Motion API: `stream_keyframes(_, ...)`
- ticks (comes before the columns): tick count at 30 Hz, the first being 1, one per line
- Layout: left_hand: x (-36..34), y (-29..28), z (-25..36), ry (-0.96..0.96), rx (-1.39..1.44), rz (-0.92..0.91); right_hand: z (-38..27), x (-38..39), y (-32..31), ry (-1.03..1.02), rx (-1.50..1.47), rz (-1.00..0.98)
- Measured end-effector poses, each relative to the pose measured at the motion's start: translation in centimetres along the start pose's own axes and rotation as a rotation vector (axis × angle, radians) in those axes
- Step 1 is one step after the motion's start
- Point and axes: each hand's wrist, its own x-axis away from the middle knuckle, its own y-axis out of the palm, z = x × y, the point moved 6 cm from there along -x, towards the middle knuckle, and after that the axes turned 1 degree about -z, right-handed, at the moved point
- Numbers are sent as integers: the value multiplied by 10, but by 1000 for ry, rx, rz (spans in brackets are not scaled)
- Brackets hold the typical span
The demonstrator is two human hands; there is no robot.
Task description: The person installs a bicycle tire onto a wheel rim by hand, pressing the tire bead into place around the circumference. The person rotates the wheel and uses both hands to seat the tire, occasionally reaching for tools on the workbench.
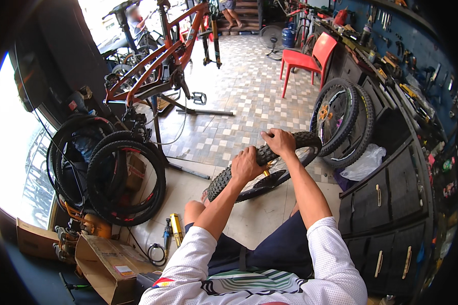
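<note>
Two hands on the knobby tire (239,175), centre frame, wheel propped over the knees: left hand (247,165) and right hand (279,141), fingers clamped around the tread. Risk: bead snaps back, pinching fingers, if grip slackens.

Head view: I saw both hands clamped on a knobby bicycle tyre (224,179) mounted on a wheel, held over the tiled floor (239,101). Left hand (247,165) gripped the tread lower down; right hand (279,142) gripped it higher. Orange bike frame (158,61) stood on a stand behind; red chair (310,56) far right.
</note>
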Motion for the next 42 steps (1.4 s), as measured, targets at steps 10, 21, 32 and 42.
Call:
stream_keyframes(10,-2,-1,-4,-15,9,-3,-4,4,4,-183,60,207)
stream_keyframes(21,-6,3,0,-1,4,-39,-1,5,-3,-205,-39,255)
stream_keyframes(32,93,-326,77,970,1945,13,48,-5,-27,-20,-56,184)
stream_keyframes(42,157,-384,108,1155,2136,227,55,-10,-29,-2,-35,153)
